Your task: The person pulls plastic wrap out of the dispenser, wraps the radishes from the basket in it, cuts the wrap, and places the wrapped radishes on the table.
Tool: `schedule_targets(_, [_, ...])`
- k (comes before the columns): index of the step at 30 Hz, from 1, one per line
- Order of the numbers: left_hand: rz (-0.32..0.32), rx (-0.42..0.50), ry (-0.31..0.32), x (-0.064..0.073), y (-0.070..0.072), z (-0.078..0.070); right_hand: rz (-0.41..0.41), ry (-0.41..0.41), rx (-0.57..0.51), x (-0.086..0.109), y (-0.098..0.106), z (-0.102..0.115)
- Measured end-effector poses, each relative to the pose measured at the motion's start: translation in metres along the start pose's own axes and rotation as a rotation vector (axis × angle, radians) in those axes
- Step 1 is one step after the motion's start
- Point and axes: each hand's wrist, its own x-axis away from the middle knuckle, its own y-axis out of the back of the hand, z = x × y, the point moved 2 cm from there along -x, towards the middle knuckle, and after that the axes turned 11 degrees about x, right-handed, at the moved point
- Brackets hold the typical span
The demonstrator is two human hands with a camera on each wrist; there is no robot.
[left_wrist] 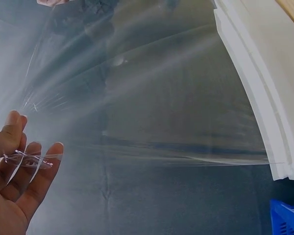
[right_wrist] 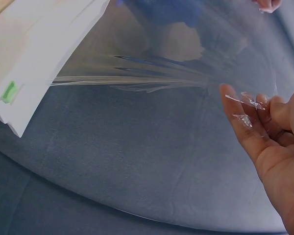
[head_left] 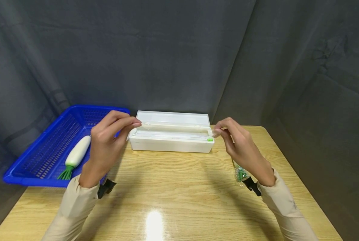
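A clear sheet of plastic wrap stretches out of a white wrap dispenser box, whose lid stands raised at the back. My left hand pinches one corner of the sheet, seen crumpled between thumb and fingers in the left wrist view. The other corner is pinched by my right hand. Both hands are above the table, one at each end of the box. A green slider sits at the box's right end.
To the left stands a blue plastic basket with a white radish in it. Beneath my right wrist a green-tipped thing in clear wrap lies on the wooden table. Grey curtains hang behind.
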Motion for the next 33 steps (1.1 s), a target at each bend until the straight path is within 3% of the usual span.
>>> schedule_targets(20, [-0.044, -0.015, -0.072, -0.005, 0.001, -0.012, -0.089, 0.077, -0.017, -0.003, 0.013, 0.008])
schedule_targets(33, [-0.079, 0.019, -0.118, -0.009, 0.002, -0.021, -0.111, 0.057, -0.101, -0.004, 0.020, 0.009])
